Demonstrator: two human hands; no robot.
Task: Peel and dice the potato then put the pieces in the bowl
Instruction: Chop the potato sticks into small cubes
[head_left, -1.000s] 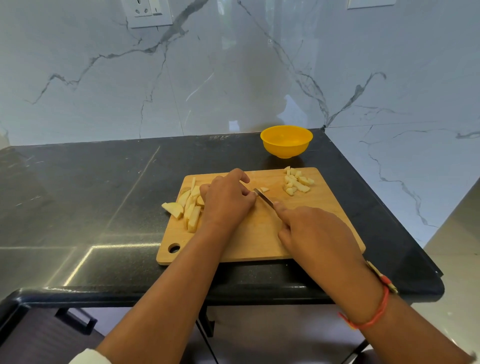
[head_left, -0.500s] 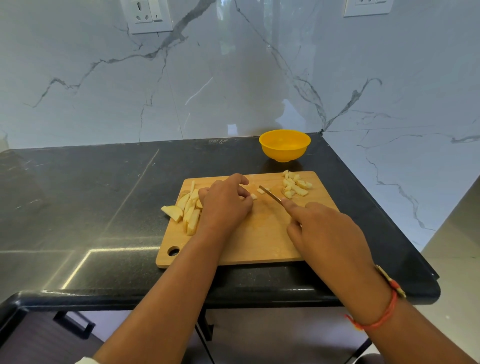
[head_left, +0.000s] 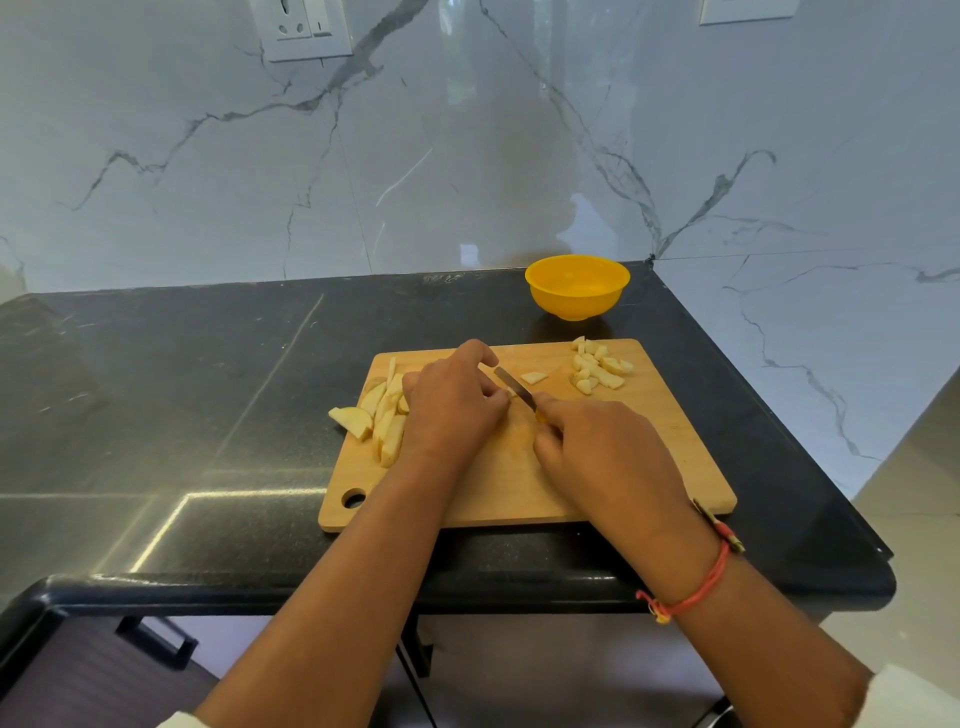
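Wooden board (head_left: 675, 467) holds peeled potato strips (head_left: 387, 418) at its left; left hand (head_left: 452, 408) curls onto one, right hand (head_left: 597, 449) grips the knife (head_left: 514, 387). Firm, light, likely slippery: pin it close beside the blade.

Bowl (head_left: 576, 287) behind board (head_left: 649, 467); strips (head_left: 387, 415) left (one overhanging), dice (head_left: 597, 368) right.

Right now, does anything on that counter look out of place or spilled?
One pale potato wedge lies across the left edge of the wooden cutting board, partly on the black stone counter. Nothing else stands out.
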